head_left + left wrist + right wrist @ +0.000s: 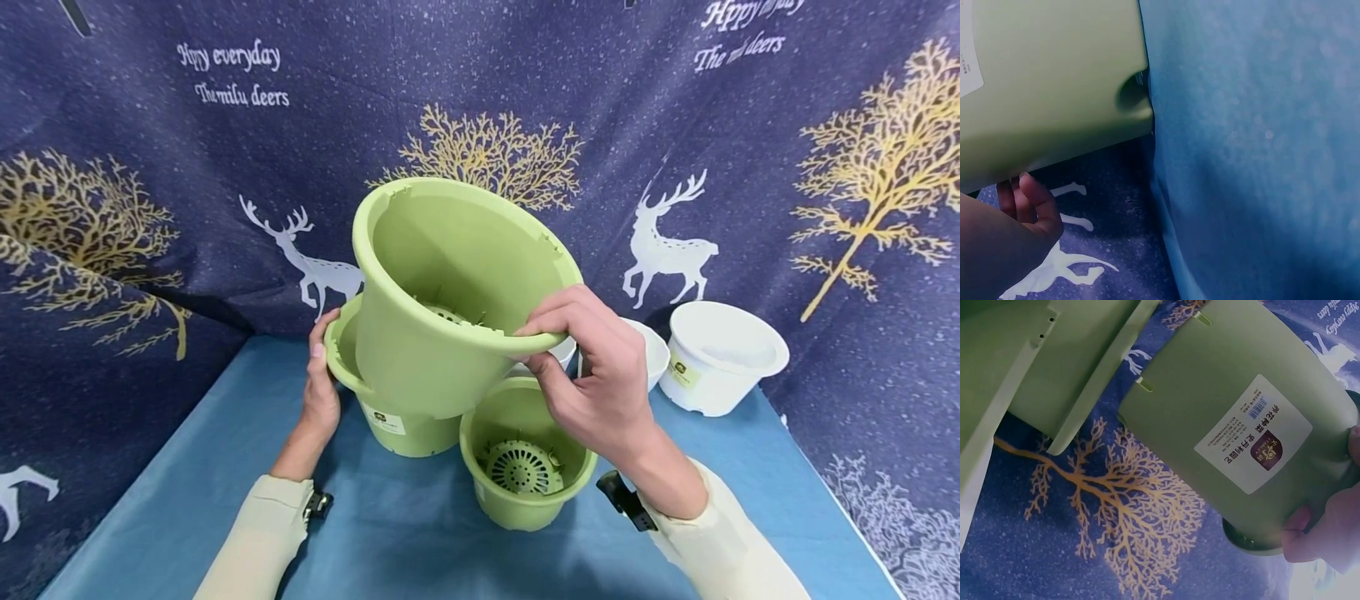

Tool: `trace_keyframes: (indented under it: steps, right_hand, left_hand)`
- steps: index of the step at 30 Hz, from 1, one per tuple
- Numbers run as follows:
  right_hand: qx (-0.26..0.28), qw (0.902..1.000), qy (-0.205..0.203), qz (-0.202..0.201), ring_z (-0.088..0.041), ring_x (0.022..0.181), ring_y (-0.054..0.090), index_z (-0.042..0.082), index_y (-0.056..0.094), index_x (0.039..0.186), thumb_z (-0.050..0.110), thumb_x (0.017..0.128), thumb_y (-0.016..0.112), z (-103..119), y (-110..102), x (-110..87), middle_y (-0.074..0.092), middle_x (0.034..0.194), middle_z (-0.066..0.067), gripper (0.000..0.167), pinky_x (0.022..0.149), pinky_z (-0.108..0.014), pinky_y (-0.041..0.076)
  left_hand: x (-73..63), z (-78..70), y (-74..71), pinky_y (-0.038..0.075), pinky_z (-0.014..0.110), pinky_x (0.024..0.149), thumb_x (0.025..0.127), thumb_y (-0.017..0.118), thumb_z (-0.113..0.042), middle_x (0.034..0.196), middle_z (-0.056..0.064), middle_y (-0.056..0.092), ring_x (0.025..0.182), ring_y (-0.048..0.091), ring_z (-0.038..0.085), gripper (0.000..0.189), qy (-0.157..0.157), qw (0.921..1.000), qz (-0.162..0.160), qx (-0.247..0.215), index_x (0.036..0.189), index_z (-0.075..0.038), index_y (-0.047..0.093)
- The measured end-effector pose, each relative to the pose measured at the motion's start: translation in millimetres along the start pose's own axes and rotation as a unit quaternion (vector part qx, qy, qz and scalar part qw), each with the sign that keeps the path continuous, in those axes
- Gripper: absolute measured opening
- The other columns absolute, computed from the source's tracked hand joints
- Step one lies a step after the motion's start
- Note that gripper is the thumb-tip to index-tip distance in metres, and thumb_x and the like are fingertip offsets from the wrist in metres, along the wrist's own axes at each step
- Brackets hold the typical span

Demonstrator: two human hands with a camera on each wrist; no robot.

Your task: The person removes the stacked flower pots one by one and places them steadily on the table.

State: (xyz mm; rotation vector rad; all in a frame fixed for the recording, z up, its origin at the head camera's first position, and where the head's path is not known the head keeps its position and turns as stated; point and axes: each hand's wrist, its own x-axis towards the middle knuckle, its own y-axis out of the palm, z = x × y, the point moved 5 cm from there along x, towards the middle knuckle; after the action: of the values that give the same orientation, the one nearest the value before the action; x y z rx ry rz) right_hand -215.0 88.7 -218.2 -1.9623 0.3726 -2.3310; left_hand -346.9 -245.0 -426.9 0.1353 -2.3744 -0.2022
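Observation:
My right hand (600, 375) pinches the near right rim of a light green flower pot (420, 350), thumb below and fingers above. That pot is off the table, tilted with its opening toward me; the right wrist view shows a white label (1254, 434) on its side. Behind and below it, a second green flower pot (420, 437) stands upright on the table, partly hidden. My left hand (321, 396) rests against this pot's left side near the rim. Between my arms stands a third green flower pot (487, 500), with a slotted base inside.
A white pot (705, 400) stands at the back right of the blue-covered table (360, 533). Other white pots (651, 350) are partly hidden behind my right hand. A dark blue patterned cloth (480, 75) hangs behind and at both sides.

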Motion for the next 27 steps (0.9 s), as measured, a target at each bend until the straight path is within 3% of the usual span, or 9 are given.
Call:
trace_keyframes:
  steps: [7,27]
  right_hand:
    - [0.033,0.9989,-0.012,-0.031,-0.022,0.083,0.061,-0.008,0.072,0.088,0.017,0.103,0.071,2,-5,-4.4,0.067,0.083,-0.013,0.029,0.080,-0.026,0.052]
    - [0.053,0.9961,-0.008,-0.070,-0.019,0.082,0.060,-0.013,0.069,0.086,0.022,0.101,0.075,9,-21,-17.6,0.064,0.082,-0.018,0.039,0.078,-0.022,0.052]
  left_hand:
    - [-0.3,1.1,0.2,0.032,0.023,0.116,0.113,0.032,-0.050,0.157,0.002,0.050,0.139,0.047,0.016,0.065,0.004,1.0000,0.008,-0.003,0.161,-0.007,0.039]
    - [0.2,0.1,0.2,0.037,0.023,0.111,0.113,0.031,-0.046,0.156,0.008,0.051,0.133,0.051,0.015,0.063,0.009,0.9998,0.004,-0.014,0.161,-0.005,0.039]
